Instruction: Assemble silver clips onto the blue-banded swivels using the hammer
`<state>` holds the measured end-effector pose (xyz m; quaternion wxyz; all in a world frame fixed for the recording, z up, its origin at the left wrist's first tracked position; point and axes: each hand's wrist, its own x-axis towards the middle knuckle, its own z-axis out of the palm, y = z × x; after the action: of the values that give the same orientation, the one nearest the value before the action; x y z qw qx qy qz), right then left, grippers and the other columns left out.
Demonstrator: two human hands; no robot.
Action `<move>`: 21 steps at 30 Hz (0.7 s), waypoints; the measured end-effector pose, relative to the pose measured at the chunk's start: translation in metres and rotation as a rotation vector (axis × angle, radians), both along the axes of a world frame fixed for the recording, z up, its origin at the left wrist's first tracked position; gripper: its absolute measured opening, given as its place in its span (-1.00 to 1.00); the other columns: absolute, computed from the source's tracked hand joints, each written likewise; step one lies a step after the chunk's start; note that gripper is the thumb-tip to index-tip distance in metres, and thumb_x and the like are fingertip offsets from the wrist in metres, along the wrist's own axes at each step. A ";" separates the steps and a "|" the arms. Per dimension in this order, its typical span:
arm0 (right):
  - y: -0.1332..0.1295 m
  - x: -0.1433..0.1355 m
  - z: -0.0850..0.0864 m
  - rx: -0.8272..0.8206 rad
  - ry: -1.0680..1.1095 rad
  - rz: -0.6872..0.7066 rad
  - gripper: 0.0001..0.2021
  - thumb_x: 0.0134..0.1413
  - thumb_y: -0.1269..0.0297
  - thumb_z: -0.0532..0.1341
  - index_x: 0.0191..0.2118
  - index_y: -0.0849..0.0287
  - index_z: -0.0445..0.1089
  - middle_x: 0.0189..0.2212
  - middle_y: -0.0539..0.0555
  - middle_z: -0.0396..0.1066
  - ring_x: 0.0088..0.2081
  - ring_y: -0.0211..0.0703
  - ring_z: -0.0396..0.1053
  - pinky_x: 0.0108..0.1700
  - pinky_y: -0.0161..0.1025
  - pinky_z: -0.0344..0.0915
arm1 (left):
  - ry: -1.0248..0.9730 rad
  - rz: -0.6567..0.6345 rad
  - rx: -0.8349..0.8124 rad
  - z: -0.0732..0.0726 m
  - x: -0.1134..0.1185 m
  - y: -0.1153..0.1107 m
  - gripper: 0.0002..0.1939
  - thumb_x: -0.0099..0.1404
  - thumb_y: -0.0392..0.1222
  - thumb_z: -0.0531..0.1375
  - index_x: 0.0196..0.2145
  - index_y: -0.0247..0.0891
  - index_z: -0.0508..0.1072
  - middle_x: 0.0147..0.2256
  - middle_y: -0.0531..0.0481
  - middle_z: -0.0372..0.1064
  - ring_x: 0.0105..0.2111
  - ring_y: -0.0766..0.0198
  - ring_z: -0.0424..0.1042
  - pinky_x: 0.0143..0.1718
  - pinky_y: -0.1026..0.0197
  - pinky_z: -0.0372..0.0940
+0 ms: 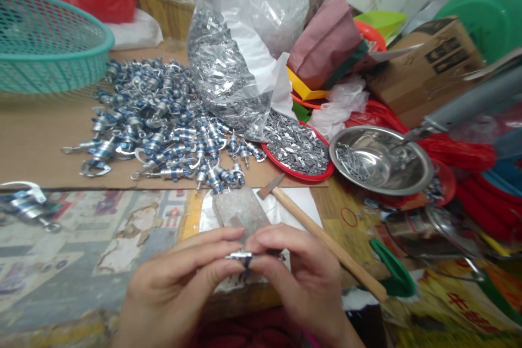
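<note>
Where the hands are meeting: left hand [175,277] and right hand [304,277] are gripping a metal piece [240,256] before the grey block [240,209].
Right side: hammer [322,236] is slanting close past the right hand.
Left side: patterned covering [87,261] is stretching outward.
Cardboard edge [122,186]: fittings [159,103] are crowding behind; red tray [299,173], steel bowl [383,160] are sitting rightward.

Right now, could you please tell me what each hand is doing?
Left hand: closed, pinching a small metal piece.
Right hand: closed, fingers on the same piece.
</note>
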<state>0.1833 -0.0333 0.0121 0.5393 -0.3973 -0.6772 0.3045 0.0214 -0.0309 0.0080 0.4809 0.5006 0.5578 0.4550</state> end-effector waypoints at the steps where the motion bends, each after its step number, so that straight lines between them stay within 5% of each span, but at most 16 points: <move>1: -0.002 0.001 0.000 0.037 -0.052 0.006 -0.66 -0.01 0.47 0.30 -0.08 0.02 0.38 -0.27 0.04 0.50 -0.23 -0.18 0.47 -0.19 -0.25 0.43 | -0.039 0.002 -0.046 -0.001 -0.002 0.001 -0.86 -0.02 -0.20 0.30 -0.56 0.10 0.62 -0.36 0.19 0.63 -0.30 0.19 0.57 -0.14 0.28 0.41; 8: -0.010 0.006 -0.006 0.364 -0.388 0.073 -0.68 0.16 0.47 0.12 0.02 0.18 0.37 -0.14 0.14 0.50 -0.12 -0.12 0.45 -0.12 -0.26 0.43 | -0.036 -0.076 -0.052 -0.003 -0.011 0.005 -0.94 0.04 -0.09 0.30 -0.52 -0.03 0.59 -0.33 0.09 0.59 -0.29 0.18 0.54 -0.23 0.29 0.44; 13: -0.009 0.005 -0.009 0.354 -0.321 0.053 -0.66 0.16 0.48 0.10 0.02 0.14 0.39 -0.17 0.17 0.50 -0.16 -0.12 0.47 -0.18 -0.24 0.44 | 0.003 -0.060 -0.106 0.008 -0.015 0.000 -0.93 0.02 -0.05 0.30 -0.54 0.01 0.59 -0.32 0.11 0.59 -0.19 0.15 0.49 -0.07 0.26 0.35; 21: -0.017 -0.001 -0.002 0.214 -0.373 -0.059 -0.59 0.00 0.57 0.16 -0.07 0.00 0.44 -0.24 0.12 0.53 -0.35 -0.15 0.48 -0.37 -0.27 0.43 | -0.158 -0.265 -0.186 0.007 -0.020 0.008 -0.87 0.09 -0.08 0.27 -0.55 -0.07 0.58 -0.42 0.09 0.58 -0.38 0.20 0.52 -0.39 0.34 0.43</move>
<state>0.1819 -0.0500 0.0101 0.4527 -0.4070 -0.7816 0.1362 0.0011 -0.0234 0.0149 0.6232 0.4860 0.4870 0.3719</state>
